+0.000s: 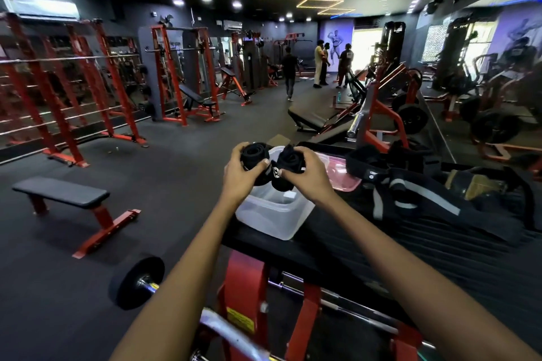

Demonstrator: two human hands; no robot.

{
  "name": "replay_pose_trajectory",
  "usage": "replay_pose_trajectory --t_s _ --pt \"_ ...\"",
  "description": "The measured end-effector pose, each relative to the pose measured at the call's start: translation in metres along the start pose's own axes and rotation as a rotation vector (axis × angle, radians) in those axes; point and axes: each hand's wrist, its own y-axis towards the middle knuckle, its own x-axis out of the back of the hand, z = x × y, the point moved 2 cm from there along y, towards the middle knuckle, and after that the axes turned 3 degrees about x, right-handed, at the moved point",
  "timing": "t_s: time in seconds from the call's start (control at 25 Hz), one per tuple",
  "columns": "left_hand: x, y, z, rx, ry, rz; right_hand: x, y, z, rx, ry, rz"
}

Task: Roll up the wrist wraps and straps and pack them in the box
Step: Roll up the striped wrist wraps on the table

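Note:
My left hand (240, 173) grips a rolled black wrist wrap (252, 155). My right hand (308, 174) grips a second rolled black wrap (289, 163) with white lettering on it. Both rolls are held side by side, touching, just above the open clear plastic box (272, 215) on the black padded bench. The box's pink lid (341, 174) lies to the right behind my right hand. More black straps and belts (410, 184) with grey stripes lie in a heap on the bench to the right.
A flat bench (63, 193) with red legs stands on the floor at left. A barbell plate (136, 283) is below the box. Red racks line the left wall, machines the right. Several people stand far back.

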Motion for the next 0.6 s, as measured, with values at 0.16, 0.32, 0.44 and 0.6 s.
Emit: replay_pose_trajectory --t_s 0.16,0.32,0.44,0.6 --pt "0.008 0.031 0.016 0.123 0.314 0.216 -0.030 0.014 -0.005 -0.136 -0.315 0.169" --pt "0.004 0.051 0.036 0.129 0.652 0.493 -0.046 0.022 -0.019 -0.228 -0.701 0.445" --pt "0.001 0.058 0.045 0.039 0.840 0.668 -0.057 0.022 -0.022 -0.248 -0.801 0.569" --pt "0.001 0.064 0.040 -0.020 1.018 0.839 -0.061 0.023 -0.023 -0.285 -0.867 0.696"
